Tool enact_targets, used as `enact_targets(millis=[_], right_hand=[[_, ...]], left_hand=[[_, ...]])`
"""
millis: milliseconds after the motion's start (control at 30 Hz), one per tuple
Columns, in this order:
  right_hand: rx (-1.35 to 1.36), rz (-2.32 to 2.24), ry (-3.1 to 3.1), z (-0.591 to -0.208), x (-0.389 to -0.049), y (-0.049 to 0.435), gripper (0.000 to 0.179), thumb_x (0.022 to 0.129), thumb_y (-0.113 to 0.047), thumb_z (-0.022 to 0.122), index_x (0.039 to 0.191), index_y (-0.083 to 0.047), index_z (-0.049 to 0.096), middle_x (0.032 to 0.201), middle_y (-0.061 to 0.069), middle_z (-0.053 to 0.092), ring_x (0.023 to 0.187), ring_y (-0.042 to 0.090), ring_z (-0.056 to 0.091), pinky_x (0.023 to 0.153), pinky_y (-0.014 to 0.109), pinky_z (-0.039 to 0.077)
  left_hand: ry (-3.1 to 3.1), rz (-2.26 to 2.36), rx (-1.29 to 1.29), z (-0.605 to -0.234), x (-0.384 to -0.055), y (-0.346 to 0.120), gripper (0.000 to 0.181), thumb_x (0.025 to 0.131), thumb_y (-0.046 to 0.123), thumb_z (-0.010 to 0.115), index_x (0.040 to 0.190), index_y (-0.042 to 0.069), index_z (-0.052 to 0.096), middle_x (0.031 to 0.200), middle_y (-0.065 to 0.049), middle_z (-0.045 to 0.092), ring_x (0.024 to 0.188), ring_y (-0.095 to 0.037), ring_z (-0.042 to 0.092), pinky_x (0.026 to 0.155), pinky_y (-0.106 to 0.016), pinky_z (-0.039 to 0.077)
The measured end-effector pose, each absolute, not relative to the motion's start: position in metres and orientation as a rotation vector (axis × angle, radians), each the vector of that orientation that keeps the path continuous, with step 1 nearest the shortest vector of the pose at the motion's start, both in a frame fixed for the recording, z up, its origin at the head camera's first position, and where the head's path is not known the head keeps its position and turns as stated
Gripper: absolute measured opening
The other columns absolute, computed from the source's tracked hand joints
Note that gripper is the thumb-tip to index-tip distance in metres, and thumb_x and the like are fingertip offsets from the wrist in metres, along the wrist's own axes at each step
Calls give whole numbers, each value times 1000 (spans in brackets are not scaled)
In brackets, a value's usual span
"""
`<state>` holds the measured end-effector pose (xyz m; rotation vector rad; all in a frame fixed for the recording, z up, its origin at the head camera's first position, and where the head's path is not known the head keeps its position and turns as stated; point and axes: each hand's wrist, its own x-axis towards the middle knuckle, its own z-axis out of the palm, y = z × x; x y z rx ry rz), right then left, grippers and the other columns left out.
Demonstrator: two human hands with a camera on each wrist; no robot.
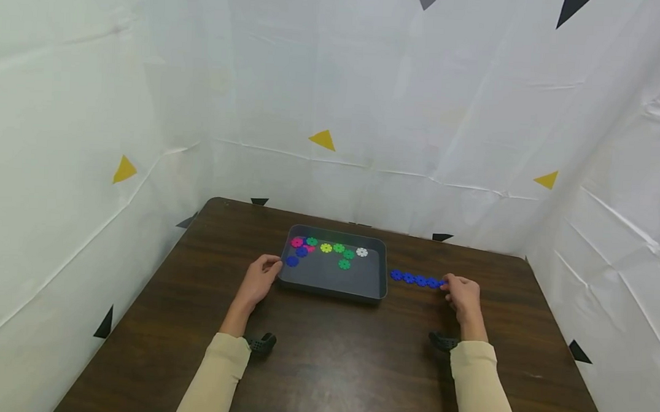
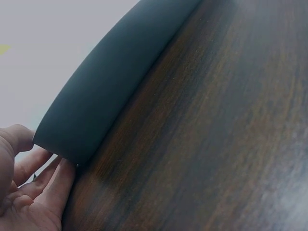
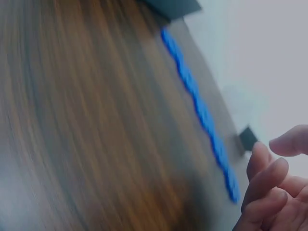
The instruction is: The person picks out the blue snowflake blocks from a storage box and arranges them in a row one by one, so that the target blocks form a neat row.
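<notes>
A grey tray (image 1: 332,291) lies on the table with loose notched plastic discs inside it: blue (image 1: 292,261), pink (image 1: 297,242), green (image 1: 344,264), yellow (image 1: 326,248) and white (image 1: 362,252). My left hand (image 1: 262,278) holds the tray's near left corner, thumb at the rim and fingers against the outside wall (image 2: 91,96). To the right of the tray runs a straight row of blue notched discs (image 1: 421,280); whether they interlock is unclear. At its right end is my right hand (image 1: 463,295), fingers loosely bent, with a gap between thumb and fingertips (image 3: 278,167).
The dark wooden table (image 1: 323,353) reaches back to a white sheet wall (image 1: 368,97), with more sheeting at both sides. Yellow (image 1: 323,139) and black (image 1: 442,237) triangles mark the sheeting. Each wrist wears a dark band (image 1: 261,343).
</notes>
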<state>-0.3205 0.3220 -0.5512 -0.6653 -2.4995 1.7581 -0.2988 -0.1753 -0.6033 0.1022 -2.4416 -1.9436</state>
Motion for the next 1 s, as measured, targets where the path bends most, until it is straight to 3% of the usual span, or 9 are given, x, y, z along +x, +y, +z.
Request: enact_targets(millis=[167,433,767,1000], right_hand=[[-533,1760,-2555,-543,-322,290,45,108,-27,62,138,6,67,100,7,79,65,8,59,60,24,51],[-291,1767,-2564,-528,-325,237,41,109,-30,65,134,2,70,123,18,73,67,8,58,65,21,53],[-11,1873,-2649,-530,-333,156,39,107,-25,69,133,3,71,125,25,71,68,12,59,65,23,53],[102,1865,-2727,-549,-339,110,33,105,-21,70,127,2,76,104,20,72,65,14,59,61,25,51]], left_hand=[[-2453,-1943,122,-603,-299,-175,42,114,30,57,145,2,60,147,-22,63,142,-39,58,118,-58,49],[-2456,-1954,165,-601,-300,-174,42,113,31,57,145,4,61,147,-19,63,141,-37,59,118,-57,49],[-2451,-1959,179,-603,-301,-174,41,113,32,56,145,7,61,147,-17,63,138,-34,60,117,-57,50],[-2419,-1970,128,-601,-300,-174,40,112,28,57,145,5,59,149,-19,61,143,-36,57,119,-56,49]])
